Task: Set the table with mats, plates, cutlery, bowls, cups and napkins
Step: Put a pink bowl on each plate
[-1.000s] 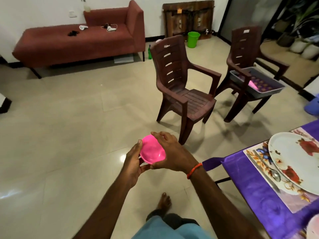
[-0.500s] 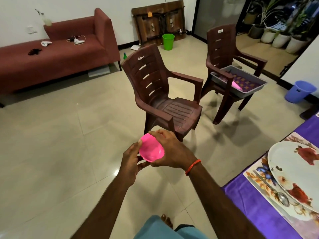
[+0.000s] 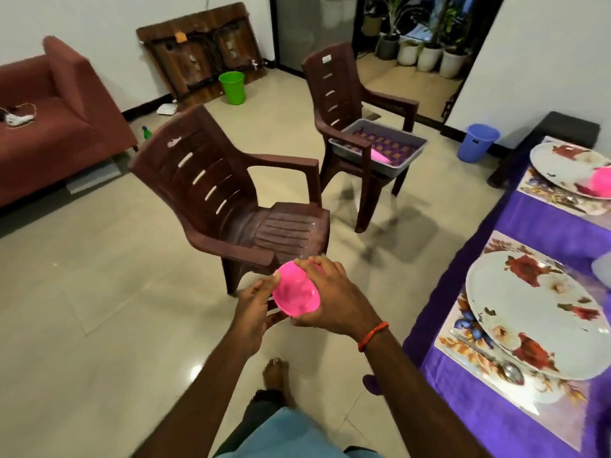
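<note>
A pink bowl [image 3: 296,294] sits in the lower middle of the frame, held in the air over the tiled floor [image 3: 99,292], with its hollow tilted toward the camera. Both hands are clamped on it. The left hand [image 3: 254,309] grips its left edge with curled fingers. The right hand [image 3: 334,302] wraps over the top and right side and hides that part of the rim. An orange thread band [image 3: 373,335] circles the right wrist.

Along the right edge of the frame runs the surface [image 3: 545,223], covered in purple cloth and cut off by the frame. On it lies a flowered mat [image 3: 463,345] carrying a white flowered plate [image 3: 529,312]. A spoon [image 3: 510,371] lies on the mat, its bowl end touching the plate's lower rim. At the upper right a second plate [image 3: 562,166] carries another pink bowl [image 3: 602,181], only partly in view at the frame edge.

Just behind the hands stands a brown plastic chair [image 3: 231,200]. A second brown chair [image 3: 334,90] farther back holds a grey tray [image 3: 396,165] with something pink [image 3: 380,156] inside, too small to identify. A green bucket [image 3: 232,87] stands near the back wall, a blue bucket [image 3: 477,142] by the right wall, and a dark red sofa [image 3: 49,127] at the left edge. A bare foot [image 3: 274,375] shows below the forearms.
</note>
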